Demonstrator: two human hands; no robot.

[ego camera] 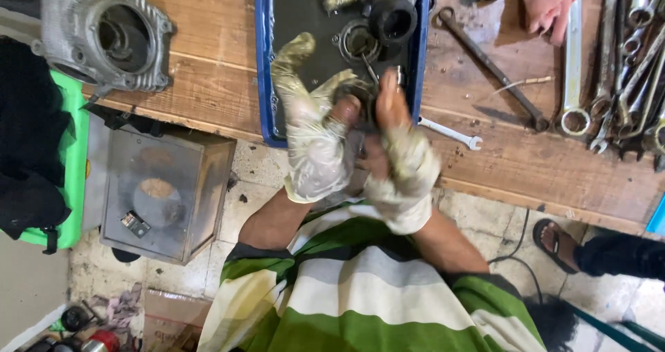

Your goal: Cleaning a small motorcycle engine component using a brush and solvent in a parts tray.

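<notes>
A: How do the hands sit?

B: Both forearms rise from the striped shirt and meet at the near edge of the wooden surface [208,82]. The left hand [315,147], in a stained pale glove, curls palm-in; the right hand [402,165], gloved likewise, leans against it with two fingers [389,92] pointing up

A: Room to move?

B: Tight. They hang at the lip of the blue tray [264,61]. A small spanner [451,133] lies just right of the right hand, a long dark wrench [492,68] beyond it, and a row of spanners [623,61] farther right

A: The fingers?

B: Both sets are clamped on a small dark metal part [361,102], held between the hands over the tray's near edge. Deeper in the tray lie a ring-shaped bearing [359,41] and a black round piece [393,18]. Far left stands a grey engine casing [104,33]
</notes>
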